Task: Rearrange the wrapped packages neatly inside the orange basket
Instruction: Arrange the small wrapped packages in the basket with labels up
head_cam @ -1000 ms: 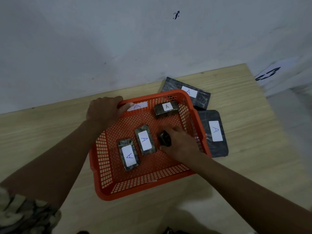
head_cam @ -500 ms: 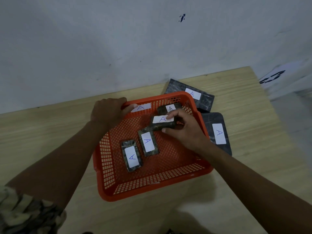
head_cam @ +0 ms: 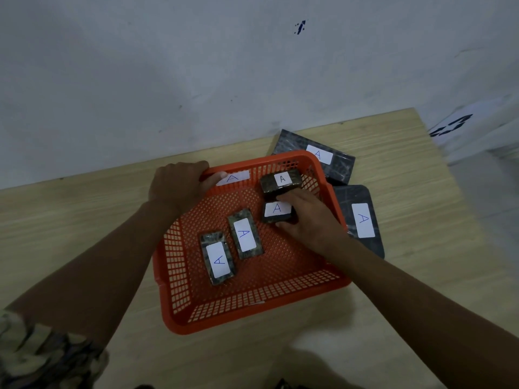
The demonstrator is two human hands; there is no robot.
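Note:
An orange mesh basket sits on the wooden table. My left hand grips its far left rim beside a white "A" label. Inside lie several small dark wrapped packages with white "A" labels: one at the near left, one beside it, one against the far right corner. My right hand holds a further package just in front of the far right one, label up, fingers around its right end.
Two larger dark wrapped packages lie on the table outside the basket, one behind its far right corner and one along its right side. A pale wall rises behind the table. The table's right edge is close.
My right hand picked up a package from the basket floor, turned its label up and carried it toward the far right, down next to the corner package. The left hand stayed on the rim.

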